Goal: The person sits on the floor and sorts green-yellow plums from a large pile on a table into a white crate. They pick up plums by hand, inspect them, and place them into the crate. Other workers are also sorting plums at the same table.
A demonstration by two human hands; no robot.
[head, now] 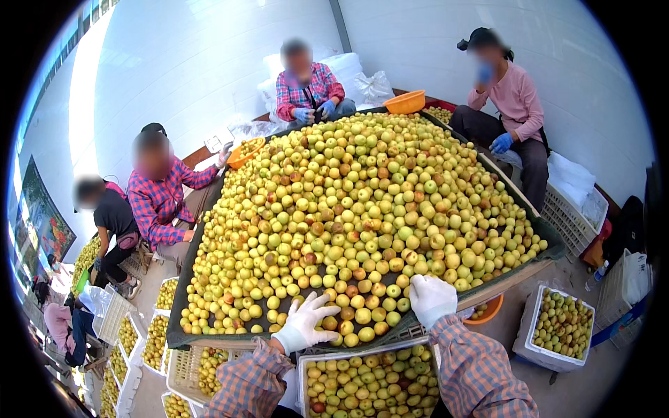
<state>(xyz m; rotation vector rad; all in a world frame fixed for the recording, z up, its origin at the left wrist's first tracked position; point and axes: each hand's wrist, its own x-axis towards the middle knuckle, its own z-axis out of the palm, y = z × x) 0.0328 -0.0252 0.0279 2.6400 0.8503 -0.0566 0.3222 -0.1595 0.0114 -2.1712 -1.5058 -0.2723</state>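
Note:
A large heap of round yellow-green fruits [360, 209], some with reddish-brown patches, covers a wood-edged sorting table lined with dark cloth [180, 313]. At the near edge my left hand [308, 323], in a white glove, rests with spread fingers against the fruits; whether it grips one I cannot tell. My right hand [433, 300], also gloved in white, is at the near right edge with its fingers curled beside the fruits; what lies under the fingers is hidden. Below and between my hands stands a white foam box [301, 389] filled with similar fruits.
Three people sit around the table's far and side edges; more people work at the far left. Orange basins [405, 102] stand at the back and left, another [491, 311] below the right edge. A foam box of fruits [522, 337] stands right, plastic crates [569, 219] beyond, several filled boxes left.

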